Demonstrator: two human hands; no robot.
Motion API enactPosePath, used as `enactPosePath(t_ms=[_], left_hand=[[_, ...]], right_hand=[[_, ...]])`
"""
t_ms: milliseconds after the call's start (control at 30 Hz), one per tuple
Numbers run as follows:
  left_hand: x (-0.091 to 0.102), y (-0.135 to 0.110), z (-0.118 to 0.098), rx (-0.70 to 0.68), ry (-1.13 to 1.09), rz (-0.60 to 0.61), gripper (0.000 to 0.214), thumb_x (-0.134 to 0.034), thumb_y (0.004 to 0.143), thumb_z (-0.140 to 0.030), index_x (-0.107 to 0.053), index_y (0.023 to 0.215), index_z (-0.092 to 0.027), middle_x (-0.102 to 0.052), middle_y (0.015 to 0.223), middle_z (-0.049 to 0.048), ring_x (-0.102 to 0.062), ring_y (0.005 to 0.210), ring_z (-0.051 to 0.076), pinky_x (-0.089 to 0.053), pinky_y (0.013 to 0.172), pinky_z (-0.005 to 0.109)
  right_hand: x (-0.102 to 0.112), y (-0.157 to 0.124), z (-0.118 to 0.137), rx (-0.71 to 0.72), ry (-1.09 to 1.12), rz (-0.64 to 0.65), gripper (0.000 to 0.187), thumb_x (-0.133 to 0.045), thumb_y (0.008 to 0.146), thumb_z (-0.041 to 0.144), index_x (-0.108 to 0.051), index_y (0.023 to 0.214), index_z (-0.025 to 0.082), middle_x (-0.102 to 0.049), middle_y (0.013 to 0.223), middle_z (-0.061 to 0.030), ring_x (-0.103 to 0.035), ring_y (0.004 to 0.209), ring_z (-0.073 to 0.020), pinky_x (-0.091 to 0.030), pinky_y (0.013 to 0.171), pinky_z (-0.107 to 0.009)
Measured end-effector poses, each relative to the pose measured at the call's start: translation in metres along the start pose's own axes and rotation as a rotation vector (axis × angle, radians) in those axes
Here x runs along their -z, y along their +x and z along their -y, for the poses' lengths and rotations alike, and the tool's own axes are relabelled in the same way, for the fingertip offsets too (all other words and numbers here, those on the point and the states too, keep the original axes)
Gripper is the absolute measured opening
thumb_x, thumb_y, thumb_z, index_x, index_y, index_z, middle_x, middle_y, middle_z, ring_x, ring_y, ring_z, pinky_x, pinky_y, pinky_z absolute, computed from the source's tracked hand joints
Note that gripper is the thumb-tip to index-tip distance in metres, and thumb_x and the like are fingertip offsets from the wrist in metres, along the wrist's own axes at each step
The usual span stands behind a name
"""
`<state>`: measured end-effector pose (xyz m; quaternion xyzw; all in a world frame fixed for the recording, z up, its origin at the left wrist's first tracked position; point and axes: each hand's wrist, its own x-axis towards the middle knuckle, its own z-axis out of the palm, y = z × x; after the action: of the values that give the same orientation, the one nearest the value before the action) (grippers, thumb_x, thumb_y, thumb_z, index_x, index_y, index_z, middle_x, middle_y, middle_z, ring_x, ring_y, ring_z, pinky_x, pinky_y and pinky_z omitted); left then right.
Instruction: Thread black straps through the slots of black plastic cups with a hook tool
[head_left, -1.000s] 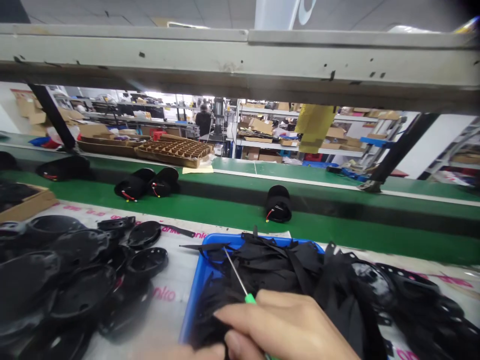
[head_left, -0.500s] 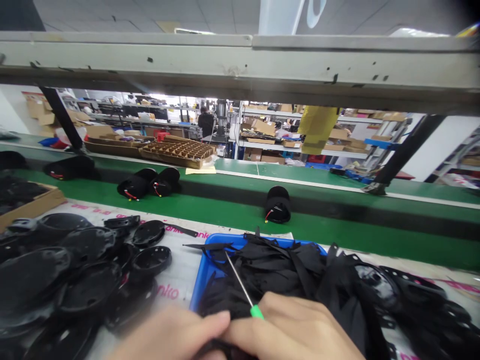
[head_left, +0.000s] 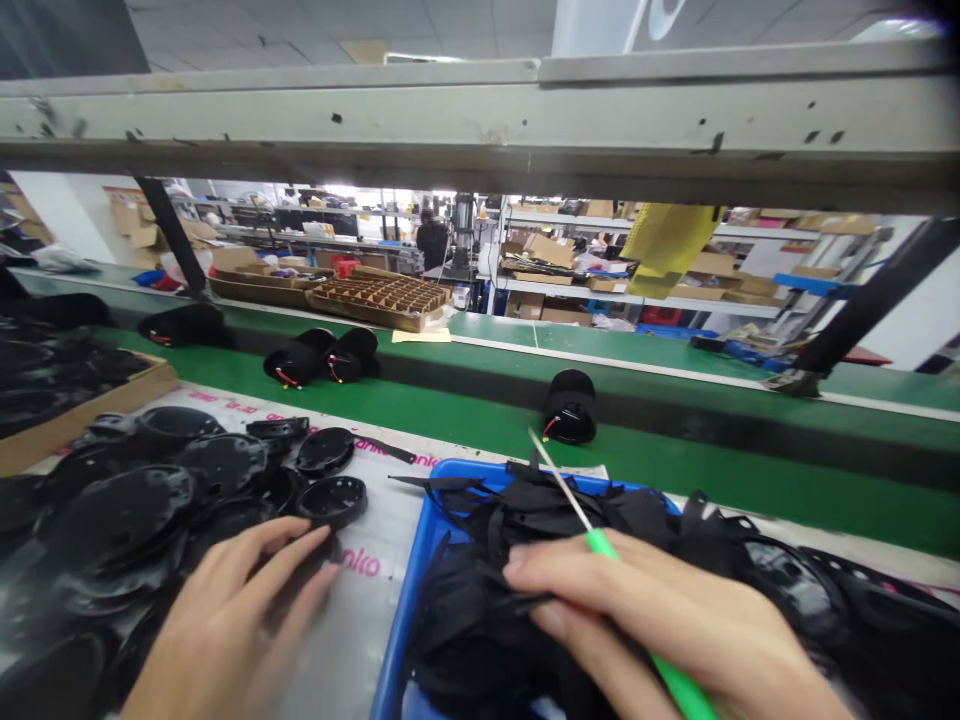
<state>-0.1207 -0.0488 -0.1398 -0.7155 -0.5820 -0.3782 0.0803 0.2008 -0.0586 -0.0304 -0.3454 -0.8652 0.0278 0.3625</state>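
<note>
My right hand [head_left: 660,620] sits over the blue plastic tray [head_left: 409,620], its grip closed around a green-handled screwdriver with a thin steel shaft [head_left: 679,685], the shaft angling up past the tray's far rim. Its fingers rest on the tangle of black fabric straps [head_left: 480,610] heaped in the tray, though I cannot tell whether they pinch any strap. My left hand [head_left: 232,610] is left of the tray, its grip loosely spread and holding nothing I can see. Its fingertips are just beside a round black plastic disc with holes around its edge [head_left: 331,500], and I cannot tell whether they touch it.

More black discs [head_left: 120,520] lie heaped further left of the tray, on a white printed sheet with pink lettering [head_left: 367,565]. Beyond the tray, a few finished-looking black rounded bundles with red-tipped wires [head_left: 570,408] sit on the green conveyor belt [head_left: 465,450]. From my remote seat, that reads as some units done, while many discs and straps remain loose at the bench. Further black parts lie right of the tray, too dark to make out.
</note>
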Motion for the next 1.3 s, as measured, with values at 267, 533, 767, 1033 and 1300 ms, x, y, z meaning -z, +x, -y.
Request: enactPosePath(t_ms=[267,533,767,1033,1300], left_hand=[[-0.019,-0.02,0.022,0.208,-0.062,0.118,0.03,-0.06,0.081,-0.043,-0.082,0.074,-0.024,-0.079,0.099,0.018,-0.065,0.099,0.049,-0.037,0.09,0.064],[0.009,0.033,-0.039,0.669,-0.844,0.111,0.045,-0.084,0.063,-0.073,-0.077,0.084,-0.034,-0.077,0.073,-0.0047,-0.072,0.07,0.016,-0.055,0.06,0.017],[0.003,0.085,-0.136,0.609,-1.381,0.303,0.046,-0.097,0.059,-0.054,-0.082,0.093,-0.026,-0.084,0.09,0.0039,-0.081,0.085,0.025,-0.068,0.078,0.027],[0.0,0.123,-0.172,0.287,-1.523,0.434,0.054,-0.073,0.076,-0.077,-0.084,0.077,-0.023,-0.082,0.101,0.0066,-0.072,0.114,0.027,-0.06,0.096,0.026],[-0.021,0.164,-0.143,0.369,-1.334,0.483,0.043,-0.077,0.077,-0.061,-0.078,0.066,-0.019,-0.077,0.072,0.0051,-0.073,0.076,0.022,-0.061,0.06,0.023]], right_hand=[[0.012,0.002,-0.002,-0.175,0.115,-0.166,0.026,-0.062,0.095,0.016,-0.071,0.11,0.035,-0.079,0.083,0.0117,-0.077,0.067,-0.006,-0.056,0.069,-0.002],[0.012,0.008,0.004,-0.292,0.159,-0.156,0.019,-0.056,0.097,0.018,-0.07,0.101,0.031,-0.08,0.086,0.0076,-0.076,0.071,-0.0103,-0.057,0.065,-0.01],[0.007,0.014,0.0,-0.371,0.348,-0.174,0.02,-0.054,0.101,0.028,-0.074,0.104,0.025,-0.082,0.097,0.0009,-0.074,0.063,-0.0123,-0.059,0.064,-0.019],[0.011,0.017,-0.013,-0.347,0.286,-0.39,0.016,-0.056,0.1,0.03,-0.072,0.102,0.027,-0.078,0.127,-0.0055,-0.073,0.121,-0.0243,-0.059,0.102,-0.033],[0.025,0.016,-0.033,-0.466,0.227,-0.478,0.015,-0.06,0.101,0.032,-0.073,0.099,0.025,-0.081,0.103,0.0002,-0.078,0.084,-0.0155,-0.059,0.072,-0.02]])
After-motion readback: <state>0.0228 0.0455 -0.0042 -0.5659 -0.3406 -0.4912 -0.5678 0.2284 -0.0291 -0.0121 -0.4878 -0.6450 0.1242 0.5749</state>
